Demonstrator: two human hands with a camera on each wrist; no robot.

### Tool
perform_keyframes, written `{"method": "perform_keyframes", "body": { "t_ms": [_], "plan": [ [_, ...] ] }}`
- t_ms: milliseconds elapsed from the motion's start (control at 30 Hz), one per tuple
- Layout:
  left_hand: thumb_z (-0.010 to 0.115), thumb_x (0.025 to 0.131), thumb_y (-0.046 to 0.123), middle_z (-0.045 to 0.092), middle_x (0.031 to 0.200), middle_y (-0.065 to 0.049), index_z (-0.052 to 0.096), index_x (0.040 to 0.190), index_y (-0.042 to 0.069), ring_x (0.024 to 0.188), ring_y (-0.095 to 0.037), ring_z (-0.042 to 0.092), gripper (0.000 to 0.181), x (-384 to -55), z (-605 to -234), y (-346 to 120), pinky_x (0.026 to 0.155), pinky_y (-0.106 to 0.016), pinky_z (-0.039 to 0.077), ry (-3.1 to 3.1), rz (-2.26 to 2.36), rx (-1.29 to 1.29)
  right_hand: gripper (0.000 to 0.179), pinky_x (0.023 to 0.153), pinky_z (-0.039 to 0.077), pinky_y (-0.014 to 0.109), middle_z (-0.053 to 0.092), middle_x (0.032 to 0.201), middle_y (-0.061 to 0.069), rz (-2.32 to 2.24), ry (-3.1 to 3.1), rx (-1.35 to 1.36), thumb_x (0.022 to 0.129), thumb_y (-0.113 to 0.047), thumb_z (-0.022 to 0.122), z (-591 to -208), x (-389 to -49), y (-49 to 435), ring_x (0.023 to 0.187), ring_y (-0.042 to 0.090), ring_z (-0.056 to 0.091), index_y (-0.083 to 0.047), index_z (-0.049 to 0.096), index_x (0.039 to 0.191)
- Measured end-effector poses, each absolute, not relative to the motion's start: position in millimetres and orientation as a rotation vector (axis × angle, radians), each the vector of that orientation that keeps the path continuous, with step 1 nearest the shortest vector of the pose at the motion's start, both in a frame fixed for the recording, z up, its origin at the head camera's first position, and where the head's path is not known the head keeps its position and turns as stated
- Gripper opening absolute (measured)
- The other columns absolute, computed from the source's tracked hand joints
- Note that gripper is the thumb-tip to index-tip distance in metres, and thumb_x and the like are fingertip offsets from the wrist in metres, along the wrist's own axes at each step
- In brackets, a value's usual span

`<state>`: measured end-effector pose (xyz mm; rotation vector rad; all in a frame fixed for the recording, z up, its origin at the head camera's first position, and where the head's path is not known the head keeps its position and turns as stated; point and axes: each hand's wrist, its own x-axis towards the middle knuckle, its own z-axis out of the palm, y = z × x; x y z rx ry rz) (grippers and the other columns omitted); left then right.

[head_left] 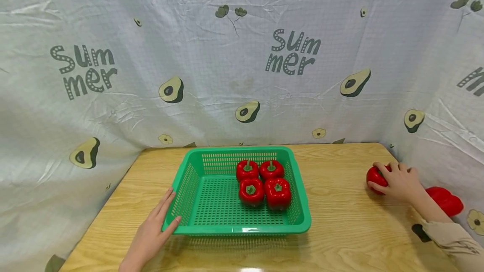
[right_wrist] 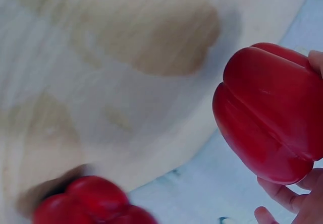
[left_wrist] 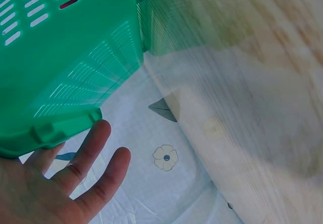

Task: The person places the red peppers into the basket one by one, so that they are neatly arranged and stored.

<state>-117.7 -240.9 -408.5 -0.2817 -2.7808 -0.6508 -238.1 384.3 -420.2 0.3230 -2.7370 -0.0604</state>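
My right hand grips a red bell pepper near the table's right side. In the right wrist view that pepper shows its lobed end, with fingers curled about it. A second red bell pepper lies on its side beyond my right forearm. My left hand rests against the left rim of a green plastic basket, its fingers fairly straight and spread. Several red bell peppers with green stems stand together in the basket's right half.
The basket sits mid-table on a light wooden tabletop. A pale printed cloth hangs behind the table and along both sides. A small dark patch shows beside my right sleeve.
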Motion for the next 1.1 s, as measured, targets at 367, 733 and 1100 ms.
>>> {"method": "perform_keyframes", "body": {
  "t_ms": [367,733,1100],
  "plan": [
    [0.053,0.089,0.030,0.024,0.148,-0.009,0.026,0.142,0.012,0.121,-0.040,0.041,0.062,-116,-410,-242,0.077,-0.055,0.045,-2.776,-0.651,-0.282,0.059,0.062,0.033,0.049,0.052,0.088,0.017,-0.057,-2.577,0.567,0.062,-0.043,0.073,-399,-240,343,0.081,0.036,0.047,-0.014,0.051,0.108],
    [0.054,0.088,0.032,0.026,0.147,-0.008,0.029,0.141,0.010,0.120,-0.038,0.042,0.062,-118,-406,-242,0.080,-0.053,0.045,-2.781,-0.571,-0.302,0.060,0.069,0.034,0.049,0.053,0.094,0.014,-0.048,-2.547,0.706,0.065,-0.046,0.072,-373,-241,297,0.088,0.033,0.047,-0.015,0.053,0.113],
    [0.056,0.083,0.044,0.036,0.143,-0.005,0.037,0.137,0.014,0.092,-0.034,0.059,0.065,-120,-392,-237,0.049,-0.030,0.040,-2.854,-0.363,-0.214,0.058,0.072,0.034,0.049,0.054,0.097,0.010,-0.001,-2.404,0.887,0.067,-0.051,0.068,-343,-246,244,0.091,0.028,0.045,-0.018,0.054,0.112]
  ]
}}
